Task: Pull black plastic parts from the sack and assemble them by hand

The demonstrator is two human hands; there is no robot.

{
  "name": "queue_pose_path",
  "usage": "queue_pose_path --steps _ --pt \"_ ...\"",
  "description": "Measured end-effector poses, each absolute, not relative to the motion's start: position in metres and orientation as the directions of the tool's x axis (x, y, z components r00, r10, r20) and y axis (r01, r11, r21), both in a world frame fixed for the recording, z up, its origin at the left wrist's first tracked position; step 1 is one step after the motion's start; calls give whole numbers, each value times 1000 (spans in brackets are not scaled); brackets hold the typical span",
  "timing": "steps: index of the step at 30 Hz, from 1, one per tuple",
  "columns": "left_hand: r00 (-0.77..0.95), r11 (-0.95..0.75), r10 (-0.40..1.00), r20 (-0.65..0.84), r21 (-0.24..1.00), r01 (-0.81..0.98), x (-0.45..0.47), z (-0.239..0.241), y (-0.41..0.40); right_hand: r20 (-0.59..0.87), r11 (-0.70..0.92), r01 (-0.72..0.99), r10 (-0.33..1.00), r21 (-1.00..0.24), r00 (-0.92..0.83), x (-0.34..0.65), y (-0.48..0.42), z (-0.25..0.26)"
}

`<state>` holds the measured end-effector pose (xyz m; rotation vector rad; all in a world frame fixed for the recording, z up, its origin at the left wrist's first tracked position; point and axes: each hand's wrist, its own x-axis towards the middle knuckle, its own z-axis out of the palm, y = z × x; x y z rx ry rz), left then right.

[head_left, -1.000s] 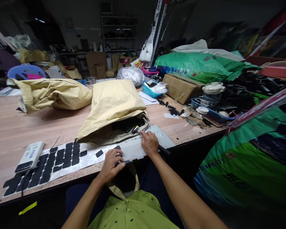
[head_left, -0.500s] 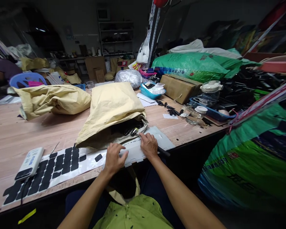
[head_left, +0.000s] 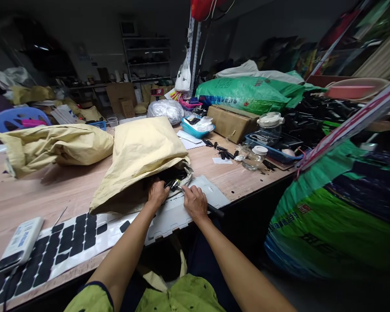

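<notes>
A yellow woven sack [head_left: 146, 141] lies on the table with its mouth facing me and dark pieces inside. My left hand [head_left: 158, 193] is in the mouth, its fingertips hidden among the black pieces. My right hand [head_left: 195, 202] is closed around a hammer-like tool [head_left: 216, 210] with a shiny metal head and a black handle. The head points at the sack's opening, and the handle sticks out to the right. Under both hands lies a pale grey board [head_left: 211, 197]. Left of it is a white sheet with rows of black rounded stickers [head_left: 79, 234].
A white box-shaped device [head_left: 22, 240] with a cable stands at the left front. Another yellow sack [head_left: 58, 145] lies behind it. Across the right side are a cardboard box [head_left: 229, 123], a small glass jar [head_left: 254, 160], a blue tray [head_left: 284, 157] and a large green bag [head_left: 312, 229].
My left hand has moved forward from the pale board into the sack's mouth. My right hand keeps hold of the tool in nearly the same place. The view has turned slightly right.
</notes>
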<state>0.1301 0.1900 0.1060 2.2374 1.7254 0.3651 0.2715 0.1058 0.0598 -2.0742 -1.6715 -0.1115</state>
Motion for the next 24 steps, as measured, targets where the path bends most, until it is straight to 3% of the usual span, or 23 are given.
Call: queue_pose_path --steps 4,9,15,20,24 --pt "225 -224 973 42 388 894 122 109 182 344 -152 937 902 -313 261 272 106 60" --pt "231 -292 956 182 490 821 82 110 148 356 -140 941 900 -309 251 272 106 58" --pt "301 -325 944 138 562 761 43 85 106 367 -138 943 896 -302 249 274 107 57" --pt "291 -304 949 121 602 739 42 73 103 402 -52 921 889 -386 218 272 97 62" --pt "288 -297 951 116 612 733 44 73 105 491 157 827 857 -540 158 255 70 68"
